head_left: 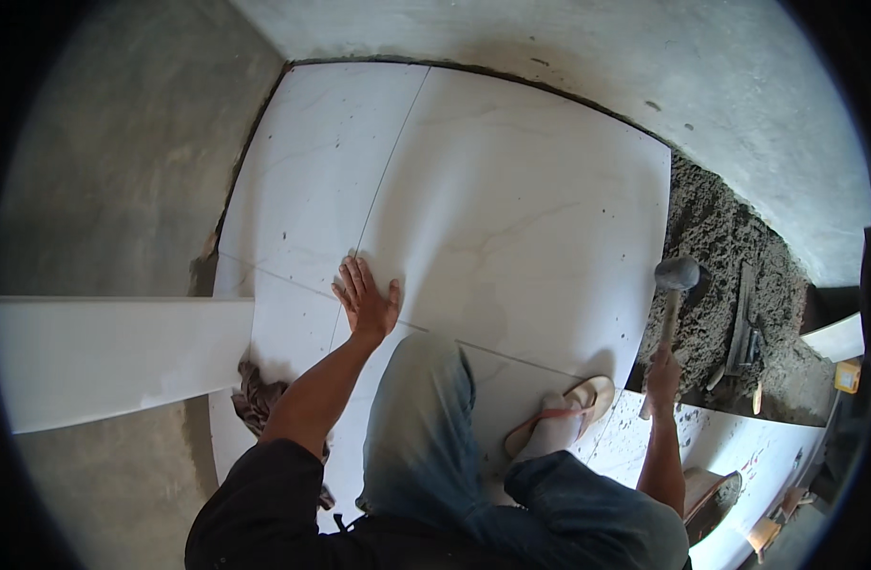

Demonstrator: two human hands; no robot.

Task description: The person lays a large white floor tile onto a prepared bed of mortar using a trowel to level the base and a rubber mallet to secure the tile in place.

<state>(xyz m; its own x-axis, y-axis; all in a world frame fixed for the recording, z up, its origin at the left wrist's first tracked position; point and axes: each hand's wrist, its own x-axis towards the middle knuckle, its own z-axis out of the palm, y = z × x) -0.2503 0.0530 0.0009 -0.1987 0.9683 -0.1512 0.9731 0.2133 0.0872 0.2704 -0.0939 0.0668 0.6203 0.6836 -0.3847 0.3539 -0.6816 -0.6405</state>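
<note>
My left hand lies flat with its fingers spread on the white marbled floor tiles, over the corner where several joints meet. A large tile stretches ahead of it toward the far wall, and a narrower tile sits along the left wall. In my right hand is a rubber mallet, gripped by its wooden handle. Its dark grey head points up and away, appearing beside the large tile's right edge, over the mortar bed.
Rough wet mortar fills the strip at right, where a trowel lies. A dark rag rests at my left, near a white ledge. Behind my right arm is a mortar-stained container. My sandalled foot stands on the tiles.
</note>
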